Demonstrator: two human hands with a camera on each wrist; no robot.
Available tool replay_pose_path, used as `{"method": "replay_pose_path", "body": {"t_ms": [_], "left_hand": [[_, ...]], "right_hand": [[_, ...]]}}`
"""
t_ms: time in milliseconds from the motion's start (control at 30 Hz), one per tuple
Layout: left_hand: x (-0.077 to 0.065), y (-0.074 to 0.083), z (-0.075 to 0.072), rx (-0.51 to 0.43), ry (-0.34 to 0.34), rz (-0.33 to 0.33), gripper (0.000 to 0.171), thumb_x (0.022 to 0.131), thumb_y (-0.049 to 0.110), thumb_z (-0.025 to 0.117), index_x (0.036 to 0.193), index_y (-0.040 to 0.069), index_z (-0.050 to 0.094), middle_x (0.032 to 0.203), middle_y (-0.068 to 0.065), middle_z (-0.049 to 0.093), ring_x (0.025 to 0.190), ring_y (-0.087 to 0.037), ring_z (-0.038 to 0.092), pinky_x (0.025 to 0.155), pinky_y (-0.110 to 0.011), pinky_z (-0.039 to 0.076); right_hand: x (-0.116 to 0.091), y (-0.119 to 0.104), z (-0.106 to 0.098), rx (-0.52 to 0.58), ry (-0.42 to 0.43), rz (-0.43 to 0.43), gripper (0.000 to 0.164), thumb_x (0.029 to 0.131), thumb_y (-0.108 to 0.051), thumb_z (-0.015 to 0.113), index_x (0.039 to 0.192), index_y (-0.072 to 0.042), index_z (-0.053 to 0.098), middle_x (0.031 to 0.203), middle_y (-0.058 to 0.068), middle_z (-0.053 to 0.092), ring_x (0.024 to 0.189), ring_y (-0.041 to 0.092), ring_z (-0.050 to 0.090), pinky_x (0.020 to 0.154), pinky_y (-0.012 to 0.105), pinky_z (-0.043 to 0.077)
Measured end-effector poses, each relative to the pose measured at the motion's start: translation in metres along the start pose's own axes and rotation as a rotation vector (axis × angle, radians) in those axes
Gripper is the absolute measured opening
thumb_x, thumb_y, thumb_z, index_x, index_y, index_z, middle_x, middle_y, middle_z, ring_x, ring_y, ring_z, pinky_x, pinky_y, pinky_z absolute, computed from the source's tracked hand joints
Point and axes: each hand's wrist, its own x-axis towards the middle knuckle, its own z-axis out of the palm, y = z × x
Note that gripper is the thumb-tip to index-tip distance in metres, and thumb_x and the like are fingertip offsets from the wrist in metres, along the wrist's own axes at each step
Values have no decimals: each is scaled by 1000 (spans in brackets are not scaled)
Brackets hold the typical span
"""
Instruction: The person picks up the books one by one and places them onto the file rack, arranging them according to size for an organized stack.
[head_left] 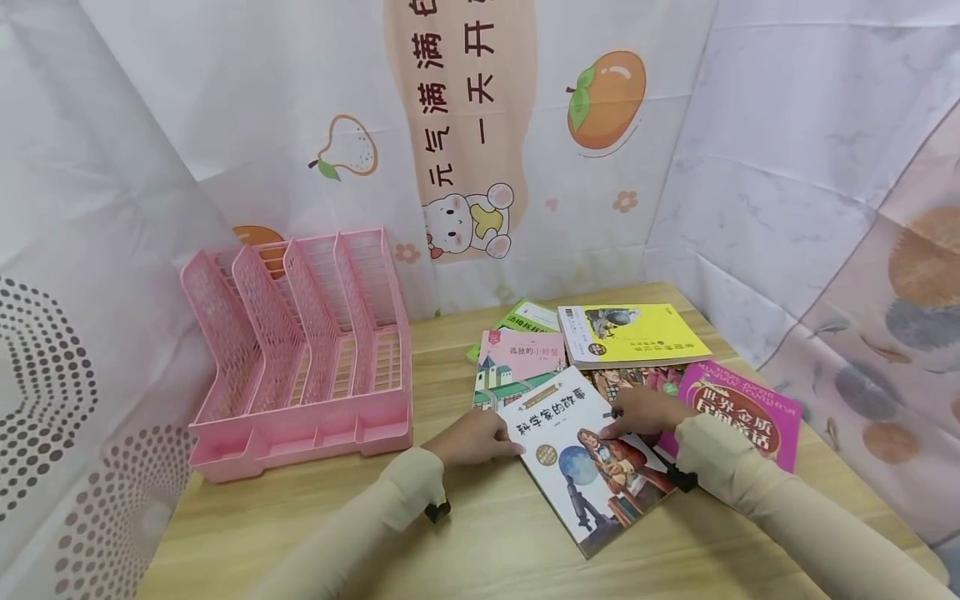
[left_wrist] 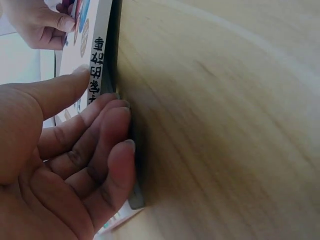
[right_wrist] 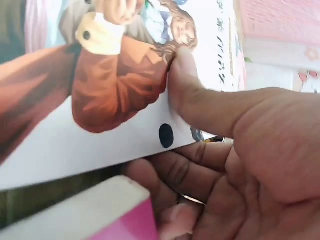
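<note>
A white picture-covered book lies tilted across the table, partly over other books. At its left edge my left hand grips the spine side; in the left wrist view the thumb touches the spine edge and the fingers curl below. My right hand holds the opposite edge, its thumb on the cover and its fingers underneath. Close to that hand lies a magenta book. A pink-covered book is partly hidden beneath the white one.
A pink file rack with several upright dividers stands at the table's left. Behind the white book lie a yellow book, a green book and a partly covered dark patterned one. Printed curtains enclose the wooden table.
</note>
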Motion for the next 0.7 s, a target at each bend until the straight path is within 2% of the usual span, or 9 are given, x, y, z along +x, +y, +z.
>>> {"method": "replay_pose_path", "body": {"t_ms": [167, 300, 433, 500, 533, 600, 633, 700], "left_hand": [[-3, -4, 2, -36, 6, -3, 32, 87, 43, 67, 69, 18, 66, 55, 5, 56, 49, -7, 48, 46, -23, 38], [-5, -6, 2, -50, 8, -1, 31, 88, 43, 67, 69, 18, 66, 56, 6, 55, 49, -6, 47, 46, -22, 37], [-6, -6, -1, -49, 4, 18, 29, 88, 43, 66, 72, 19, 66, 57, 6, 54, 50, -6, 46, 47, -22, 37], [-5, -6, -2, -51, -2, 29, 27, 88, 43, 66, 74, 19, 67, 58, 6, 53, 51, -6, 46, 48, -22, 37], [-5, -7, -2, -46, -4, 39, 27, 89, 43, 65, 75, 19, 67, 58, 6, 53, 51, -6, 46, 48, -22, 37], [-4, -8, -2, -51, -11, 48, 27, 90, 42, 64, 76, 19, 68, 58, 6, 53, 51, -6, 46, 48, -22, 37], [-4, -9, -2, -59, -14, 54, 27, 91, 42, 63, 77, 19, 68, 59, 6, 54, 51, -6, 47, 48, -22, 38], [-5, -10, -2, -83, -19, 54, 27, 92, 40, 61, 77, 18, 68, 61, 5, 56, 52, -7, 49, 48, -22, 40]], "right_hand": [[0, 8, 1, 210, -36, 5, 22, 85, -25, 72, 78, -6, 63, 66, 1, 46, 60, 14, 42, 56, 30, 38], [-2, 10, 0, 325, -75, 44, 24, 90, -29, 66, 83, -6, 65, 63, 1, 49, 53, 13, 43, 51, 28, 41], [-3, 3, -7, 377, -31, 214, 43, 95, -41, 56, 74, -4, 62, 58, 6, 54, 44, 15, 49, 45, 32, 48], [0, 4, -15, 439, 17, 324, 53, 96, -49, 50, 78, -1, 64, 63, 9, 60, 47, 16, 54, 49, 35, 52], [3, 8, -19, 492, 44, 372, 57, 95, -53, 48, 82, 0, 64, 67, 10, 63, 49, 16, 57, 52, 35, 53], [8, 20, -28, 652, 73, 418, 68, 96, -56, 42, 100, 8, 63, 77, 13, 68, 53, 14, 60, 55, 33, 54], [10, 27, -31, 755, 78, 433, 72, 96, -57, 40, 110, 12, 59, 80, 13, 69, 54, 12, 60, 56, 31, 54], [12, 40, -37, 1005, 75, 445, 77, 97, -56, 38, 131, 14, 42, 87, 15, 70, 61, 13, 65, 60, 27, 55]]}}
